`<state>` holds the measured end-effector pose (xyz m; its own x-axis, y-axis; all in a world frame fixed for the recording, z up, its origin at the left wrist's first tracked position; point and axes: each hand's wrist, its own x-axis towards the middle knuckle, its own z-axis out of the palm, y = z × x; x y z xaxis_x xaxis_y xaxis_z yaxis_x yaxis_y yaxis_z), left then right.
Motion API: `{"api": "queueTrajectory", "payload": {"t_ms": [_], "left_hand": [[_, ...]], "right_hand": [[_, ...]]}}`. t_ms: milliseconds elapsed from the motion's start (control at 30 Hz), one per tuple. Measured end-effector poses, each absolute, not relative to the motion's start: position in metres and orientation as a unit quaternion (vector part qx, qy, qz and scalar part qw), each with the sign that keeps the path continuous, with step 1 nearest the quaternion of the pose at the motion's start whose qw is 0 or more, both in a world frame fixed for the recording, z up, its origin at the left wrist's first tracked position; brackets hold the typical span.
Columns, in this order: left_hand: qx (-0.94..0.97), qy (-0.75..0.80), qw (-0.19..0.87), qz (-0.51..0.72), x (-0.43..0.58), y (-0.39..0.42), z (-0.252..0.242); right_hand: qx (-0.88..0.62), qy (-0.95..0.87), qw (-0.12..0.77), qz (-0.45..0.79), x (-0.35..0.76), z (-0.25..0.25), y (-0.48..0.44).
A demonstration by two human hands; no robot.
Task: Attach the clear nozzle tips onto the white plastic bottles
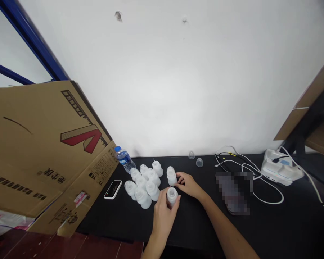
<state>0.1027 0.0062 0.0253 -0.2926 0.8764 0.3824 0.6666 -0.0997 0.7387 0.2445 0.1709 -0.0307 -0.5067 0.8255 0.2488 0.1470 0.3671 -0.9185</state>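
My left hand (164, 210) is wrapped round a small white plastic bottle (172, 194), upright, its round top facing me. Just behind it stands a second white bottle (171, 176) with a domed top. My right hand (188, 184) has its thumb and fingers at the right side of that second bottle, near its base. To the left, several similar white bottles (141, 182) stand close together. One at the back of the group, a bottle with a thin pointed tip (157, 168), shows no dome. Two clear dome caps, a left cap (191, 155) and a right cap (199, 163), lie near the wall.
A water bottle (125, 160) and a white phone-like device (113, 189) are left of the group. A large cardboard box (43, 144) borders the left side. Rightward are a blurred-out dark item (233, 194), white cables (270, 203) and a white charging dock (280, 167) on the black table (194, 230).
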Motion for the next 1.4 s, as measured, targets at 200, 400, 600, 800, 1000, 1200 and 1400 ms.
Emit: {"api": "queueTrajectory", "payload": {"t_ms": [200,400,600,800,1000,1200,1400], "left_hand": [[0.563,0.674,0.165,0.450,0.102,0.003,0.012],[0.573,0.679,0.226,0.401,0.103,0.012,-0.001],[0.629,0.636,0.258,0.366,0.115,0.052,0.002],[0.632,0.613,0.253,0.401,0.134,0.096,0.000],[0.616,0.635,0.225,0.407,0.130,0.106,-0.002],[0.608,0.650,0.220,0.399,0.121,0.101,0.005],[0.654,0.584,0.269,0.399,0.124,0.094,0.006]], "right_hand": [[-0.278,-0.749,0.360,0.483,0.243,-0.019,0.164],[-0.429,-0.695,0.514,0.261,0.277,-0.018,0.195],[-0.505,-0.690,0.494,0.157,0.304,-0.039,0.220],[-0.481,-0.684,0.503,0.218,0.300,-0.040,0.218],[-0.509,-0.618,0.524,0.290,0.300,-0.033,0.215],[-0.463,-0.488,0.597,0.437,0.294,-0.015,0.211],[-0.394,-0.431,0.645,0.494,0.291,0.004,0.204]]}}
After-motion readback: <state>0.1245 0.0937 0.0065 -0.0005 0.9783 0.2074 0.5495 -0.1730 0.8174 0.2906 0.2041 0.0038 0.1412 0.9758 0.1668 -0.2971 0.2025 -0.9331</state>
